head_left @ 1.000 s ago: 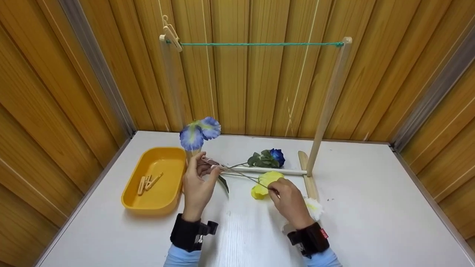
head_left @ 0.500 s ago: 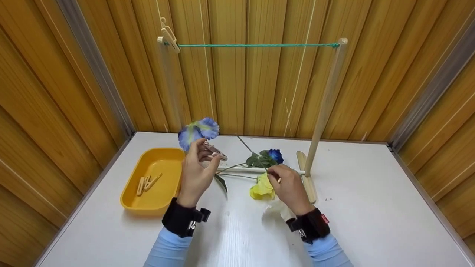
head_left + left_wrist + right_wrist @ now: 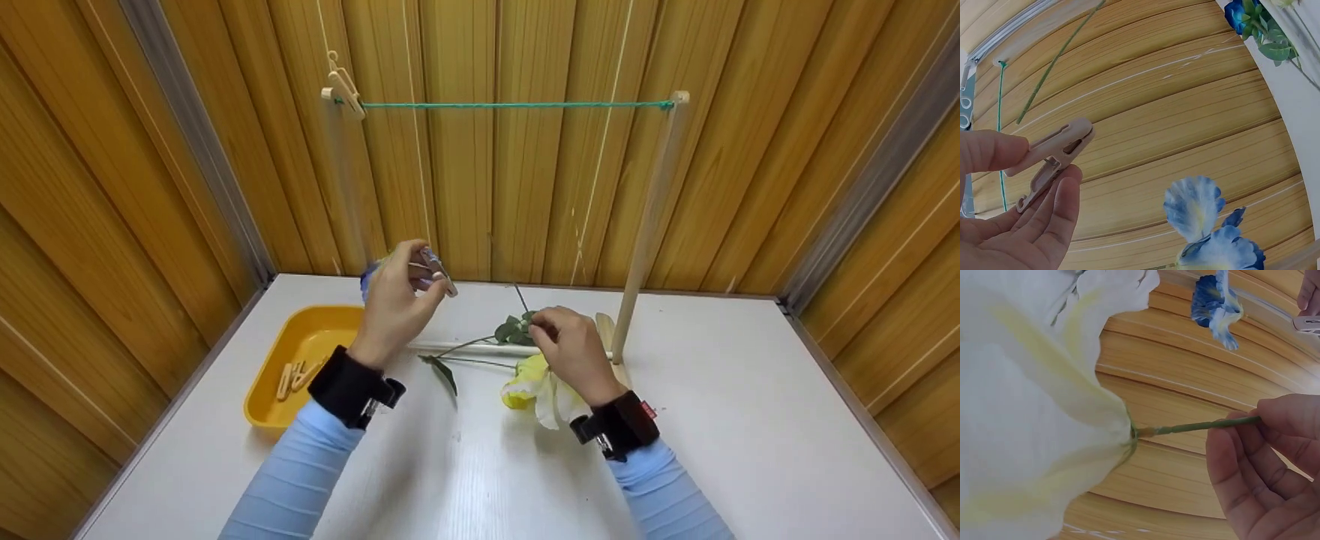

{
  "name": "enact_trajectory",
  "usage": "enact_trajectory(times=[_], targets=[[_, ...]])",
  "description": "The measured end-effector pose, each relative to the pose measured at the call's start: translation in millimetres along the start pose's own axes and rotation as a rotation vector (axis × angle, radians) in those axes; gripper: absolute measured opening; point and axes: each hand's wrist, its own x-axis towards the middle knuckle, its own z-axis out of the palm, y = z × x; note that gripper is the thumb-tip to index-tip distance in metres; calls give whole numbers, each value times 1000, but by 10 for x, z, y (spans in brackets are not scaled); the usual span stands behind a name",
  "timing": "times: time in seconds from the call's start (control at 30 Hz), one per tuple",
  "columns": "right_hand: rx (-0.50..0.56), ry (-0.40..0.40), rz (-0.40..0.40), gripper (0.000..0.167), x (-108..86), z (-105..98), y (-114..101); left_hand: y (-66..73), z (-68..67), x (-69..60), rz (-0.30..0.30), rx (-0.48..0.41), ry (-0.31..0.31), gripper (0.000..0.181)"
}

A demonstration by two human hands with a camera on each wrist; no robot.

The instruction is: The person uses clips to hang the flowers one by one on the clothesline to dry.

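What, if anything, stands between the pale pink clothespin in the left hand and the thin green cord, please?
Nothing visible: in the head view, the left hand holds the pale pink clothespin below the thin green cord, with brown plank wall behind.

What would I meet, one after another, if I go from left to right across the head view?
The yellow tray, the left hand, the clothespin it pinches, the green leaves, the right hand, the right wooden post.
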Motion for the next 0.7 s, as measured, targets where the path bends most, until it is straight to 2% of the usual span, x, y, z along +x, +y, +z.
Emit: enact_trajectory(times=[0.27,0.43,0.7], targets=[[26,5,-34,4,253,30,-76,174,-178,347,-32,83,-111,42],[48,-4,-39,6,439,51,-135,303,-305,606,-25,122,-142,38],[44,-52,0,6,693,79,-259,500,-479,990,-21,158,-192,31]])
